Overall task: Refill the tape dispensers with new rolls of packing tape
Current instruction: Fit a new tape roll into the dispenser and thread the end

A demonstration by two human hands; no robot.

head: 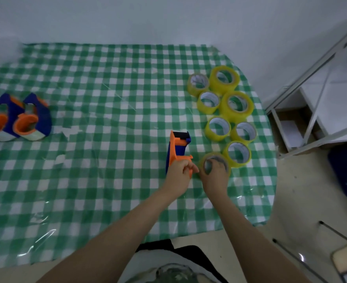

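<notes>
On glossy checked cloth, left grip clamped on orange-blue plastic dispenser, right grip curled round yellow tape ring

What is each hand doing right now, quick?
Left hand: closed, gripping the tape dispenser by its orange handle.
Right hand: closed, fingers curled around the nearest tape roll.

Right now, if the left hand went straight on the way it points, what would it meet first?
Likely the right hand, gripping the nearest tape roll, right beside the dispenser; depth unclear.
</notes>
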